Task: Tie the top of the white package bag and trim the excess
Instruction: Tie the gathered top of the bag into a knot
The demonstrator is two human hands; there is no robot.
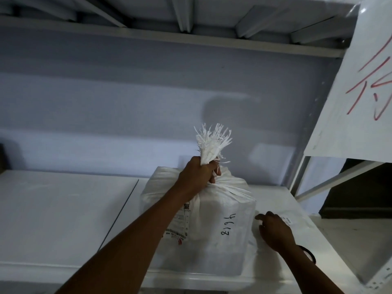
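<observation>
A: Left hand (pixel 196 176) clenches the gathered neck of the white package bag (pixel 214 219) on the shelf (pixel 63 209); frayed excess (pixel 212 143) fans above the fist.

B: Right hand (pixel 275 232), open and empty, rests beside the bag below that grip; any slackening there probably lets the neck spread.

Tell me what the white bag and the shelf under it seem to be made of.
The white bag looks like woven plastic sacking with a matte finish: its gathered top, held in the left hand, frays into flat ribbon-like strands. The shelf looks like white-painted metal or laminate, smooth and faintly shiny; which one is unclear.
</observation>
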